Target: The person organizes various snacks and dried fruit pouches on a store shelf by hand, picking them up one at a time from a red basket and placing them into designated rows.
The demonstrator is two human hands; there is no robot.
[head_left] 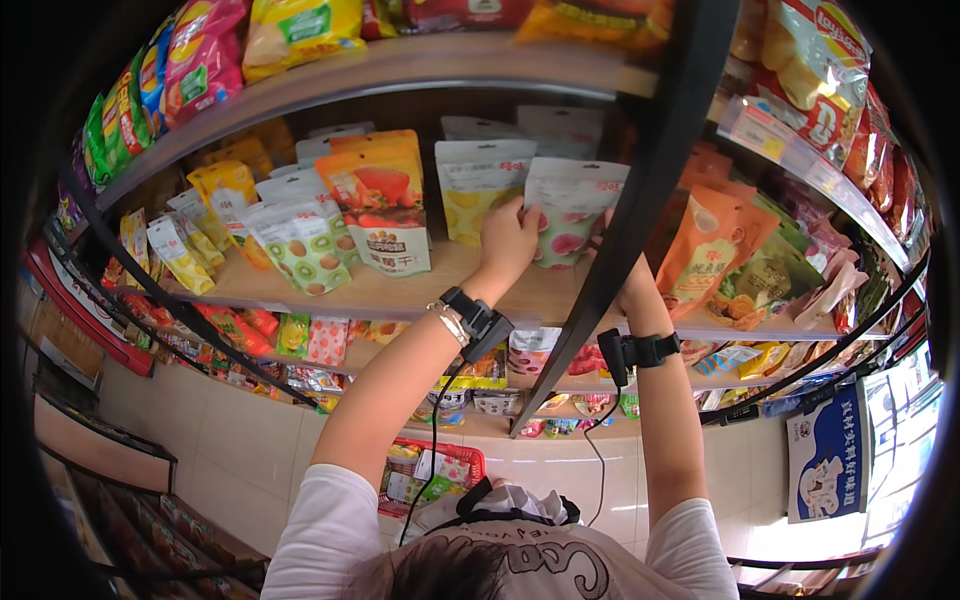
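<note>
My left hand is at the left edge of a white and pink dried-fruit pouch standing on the wooden shelf. My right hand reaches to the pouch's right side, largely hidden by the black metal shelf post. The pouch seems held between both hands. Just behind my left hand stands a white and yellow fruit pouch. Further left on the shelf are an orange and white strawberry pouch and a kiwi-patterned pouch. Each wrist wears a black strapped device with a cable.
The black shelf post slants past my right forearm. An orange pouch and other snacks stand right of it. Chip bags fill the shelf above. Packets line the lower shelves. A red basket holding packets sits on the floor near me.
</note>
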